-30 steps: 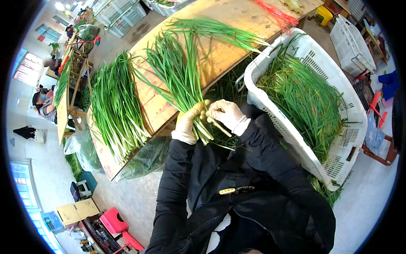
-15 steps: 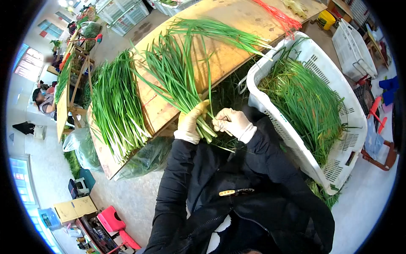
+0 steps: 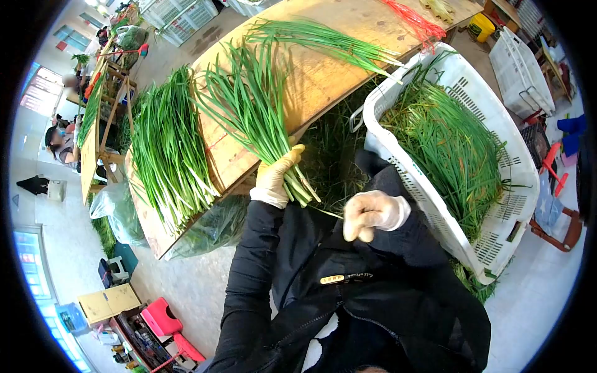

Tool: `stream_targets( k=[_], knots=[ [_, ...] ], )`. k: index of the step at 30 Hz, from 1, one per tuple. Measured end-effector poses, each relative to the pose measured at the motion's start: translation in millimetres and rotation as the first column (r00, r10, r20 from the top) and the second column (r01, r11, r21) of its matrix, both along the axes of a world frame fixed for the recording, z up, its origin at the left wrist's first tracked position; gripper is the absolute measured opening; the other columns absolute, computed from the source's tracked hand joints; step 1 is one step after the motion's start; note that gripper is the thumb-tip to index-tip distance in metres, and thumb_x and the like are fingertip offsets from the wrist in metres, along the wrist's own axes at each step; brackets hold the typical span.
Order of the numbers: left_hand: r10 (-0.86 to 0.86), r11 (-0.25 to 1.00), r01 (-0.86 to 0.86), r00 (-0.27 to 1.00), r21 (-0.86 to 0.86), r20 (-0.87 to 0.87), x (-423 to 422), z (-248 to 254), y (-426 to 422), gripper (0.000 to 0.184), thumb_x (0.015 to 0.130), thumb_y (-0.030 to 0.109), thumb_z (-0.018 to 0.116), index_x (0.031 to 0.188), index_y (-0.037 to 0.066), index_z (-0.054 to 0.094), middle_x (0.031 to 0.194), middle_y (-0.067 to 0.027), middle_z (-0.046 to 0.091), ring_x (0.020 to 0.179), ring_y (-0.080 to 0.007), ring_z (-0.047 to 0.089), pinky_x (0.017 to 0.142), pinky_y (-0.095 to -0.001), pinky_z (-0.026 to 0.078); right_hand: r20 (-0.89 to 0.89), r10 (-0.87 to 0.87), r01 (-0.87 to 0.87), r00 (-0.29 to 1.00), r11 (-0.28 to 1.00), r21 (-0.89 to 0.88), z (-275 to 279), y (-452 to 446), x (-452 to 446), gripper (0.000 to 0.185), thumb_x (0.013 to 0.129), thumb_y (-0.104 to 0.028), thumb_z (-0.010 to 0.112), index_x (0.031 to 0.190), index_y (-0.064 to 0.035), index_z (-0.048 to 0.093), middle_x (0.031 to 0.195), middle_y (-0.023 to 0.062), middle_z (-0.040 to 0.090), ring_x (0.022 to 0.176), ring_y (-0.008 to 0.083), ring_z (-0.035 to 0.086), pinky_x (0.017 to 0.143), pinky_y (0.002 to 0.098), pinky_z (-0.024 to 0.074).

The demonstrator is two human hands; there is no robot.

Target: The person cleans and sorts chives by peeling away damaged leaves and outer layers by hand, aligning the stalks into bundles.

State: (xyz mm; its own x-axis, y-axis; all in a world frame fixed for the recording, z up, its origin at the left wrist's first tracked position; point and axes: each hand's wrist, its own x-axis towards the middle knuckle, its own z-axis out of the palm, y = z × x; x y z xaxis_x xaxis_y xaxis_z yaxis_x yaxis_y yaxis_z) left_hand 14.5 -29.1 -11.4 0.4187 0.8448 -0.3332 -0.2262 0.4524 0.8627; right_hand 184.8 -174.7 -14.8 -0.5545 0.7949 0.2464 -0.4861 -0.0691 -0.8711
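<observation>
My left hand (image 3: pixel 278 176), in a pale glove, is wrapped around a bunch of garlic chives (image 3: pixel 252 99) near its white stem ends. The green leaves fan out up and away over the wooden table. My right hand (image 3: pixel 372 214), gloved too, is closed in front of my jacket, apart from the bunch. A thin pale strand (image 3: pixel 329 213) runs from below the stems toward its fingers; whether they hold it I cannot tell. A thick row of chives (image 3: pixel 171 149) lies on the table to the left, and a smaller bunch (image 3: pixel 329 43) lies farther up.
On my right, a white plastic crate (image 3: pixel 398 146) holds loose green leaves. Red ties (image 3: pixel 413 18) lie at the table's (image 3: pixel 317 93) far end. Filled clear bags (image 3: pixel 211 230) sit beneath its edge. A person (image 3: pixel 62 146) is at another table on the left.
My right hand has pulled away from the stems, down and to the right. The long leaf beside the bunch no longer stands apart. My left hand keeps its hold and shifts slightly left.
</observation>
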Motion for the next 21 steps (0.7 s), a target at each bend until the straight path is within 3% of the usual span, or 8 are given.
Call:
stream_targets(
  k=[1, 5, 10, 13, 17, 19, 20, 21],
  knots=[
    [0.027, 0.999, -0.026, 0.999, -0.034, 0.025, -2, -1, 1, 0.031, 0.070, -0.001, 0.062, 0.099, -0.003, 0.054, 0.086, -0.0107, 0.062, 0.073, -0.0143, 0.058, 0.065, -0.0231, 0.046, -0.174, 0.004, -0.013, 0.985, 0.999, -0.053, -5, -4, 4, 0.028, 0.088, -0.024, 0.041, 0.100, -0.0006, 0.047, 0.084, 0.0113, 0.054, 0.055, 0.0142, 0.052, 0.052, 0.0208, 0.0445],
    [0.068, 0.995, -0.064, 0.996, -0.081, 0.052, 9, -6, -6, 0.028, 0.068, -0.003, 0.064, 0.094, -0.001, 0.055, 0.082, -0.0102, 0.062, 0.072, -0.0149, 0.059, 0.064, -0.0241, 0.047, 0.572, -0.550, 0.572, 0.609, 0.804, 0.164, 6, 16, -3, 0.044, 0.073, -0.012, 0.064, 0.112, -0.0019, 0.045, 0.089, 0.0012, 0.054, 0.080, 0.0079, 0.050, 0.071, 0.0210, 0.0427],
    [0.027, 0.992, -0.019, 0.998, -0.123, 0.061, 22, -4, -13, 0.030, 0.069, 0.000, 0.065, 0.097, 0.001, 0.055, 0.085, -0.0084, 0.061, 0.070, -0.0144, 0.057, 0.062, -0.0244, 0.046, 0.678, -0.540, 0.626, 0.499, 0.766, 0.150, -16, 47, -32, 0.026, 0.074, -0.015, 0.064, 0.094, -0.0014, 0.054, 0.082, 0.0071, 0.061, 0.072, 0.0164, 0.059, 0.068, 0.0268, 0.0471],
    [-0.152, 0.976, 0.171, 0.978, -0.136, 0.144, 10, 6, -9, 0.031, 0.071, 0.001, 0.063, 0.100, 0.001, 0.054, 0.089, -0.0104, 0.061, 0.071, -0.0133, 0.056, 0.062, -0.0241, 0.045, 0.179, -0.488, 0.519, 0.855, 0.802, -0.294, -40, 49, -26, 0.017, 0.079, -0.011, 0.058, 0.089, 0.0018, 0.054, 0.083, 0.0083, 0.061, 0.073, 0.0154, 0.059, 0.067, 0.0257, 0.0474],
    [-0.191, 0.977, 0.196, 0.980, -0.088, 0.056, 10, 10, -12, 0.032, 0.071, 0.003, 0.063, 0.100, 0.001, 0.053, 0.087, -0.0080, 0.062, 0.058, -0.0090, 0.049, 0.052, -0.0200, 0.041, 0.117, -0.330, 0.350, 0.937, 0.867, -0.355, -25, 45, -18, 0.014, 0.084, -0.012, 0.050, 0.085, 0.0007, 0.055, 0.088, 0.0098, 0.061, 0.070, 0.0141, 0.059, 0.060, 0.0236, 0.0470],
    [-0.177, 0.981, 0.179, 0.984, -0.080, 0.033, 13, 7, -11, 0.030, 0.070, 0.003, 0.064, 0.099, 0.001, 0.054, 0.084, -0.0077, 0.062, 0.057, -0.0090, 0.050, 0.051, -0.0195, 0.041, 0.373, -0.475, 0.552, 0.797, 0.824, -0.129, -21, 42, -23, 0.014, 0.085, -0.013, 0.048, 0.081, -0.0014, 0.056, 0.081, 0.0065, 0.060, 0.065, 0.0132, 0.058, 0.058, 0.0232, 0.0465],
    [-0.162, 0.984, 0.162, 0.987, -0.070, 0.007, 15, 5, -11, 0.029, 0.070, 0.003, 0.064, 0.097, 0.001, 0.054, 0.082, -0.0074, 0.062, 0.056, -0.0091, 0.050, 0.050, -0.0190, 0.040, 0.475, -0.716, 0.594, 0.511, 0.694, 0.407, -22, 43, -24, 0.013, 0.083, -0.014, 0.050, 0.078, -0.0033, 0.054, 0.069, 0.0071, 0.057, 0.065, 0.0215, 0.056, 0.059, 0.0286, 0.0451],
    [-0.157, 0.985, 0.155, 0.988, -0.072, -0.012, 17, 5, -10, 0.026, 0.070, 0.003, 0.064, 0.094, 0.000, 0.055, 0.078, -0.0070, 0.062, 0.055, -0.0091, 0.050, 0.049, -0.0183, 0.039, 0.478, -0.714, 0.592, 0.512, 0.696, 0.407, -22, 42, -23, 0.013, 0.083, -0.014, 0.050, 0.078, -0.0033, 0.054, 0.069, 0.0071, 0.057, 0.065, 0.0215, 0.056, 0.059, 0.0286, 0.0451]
  ],
)
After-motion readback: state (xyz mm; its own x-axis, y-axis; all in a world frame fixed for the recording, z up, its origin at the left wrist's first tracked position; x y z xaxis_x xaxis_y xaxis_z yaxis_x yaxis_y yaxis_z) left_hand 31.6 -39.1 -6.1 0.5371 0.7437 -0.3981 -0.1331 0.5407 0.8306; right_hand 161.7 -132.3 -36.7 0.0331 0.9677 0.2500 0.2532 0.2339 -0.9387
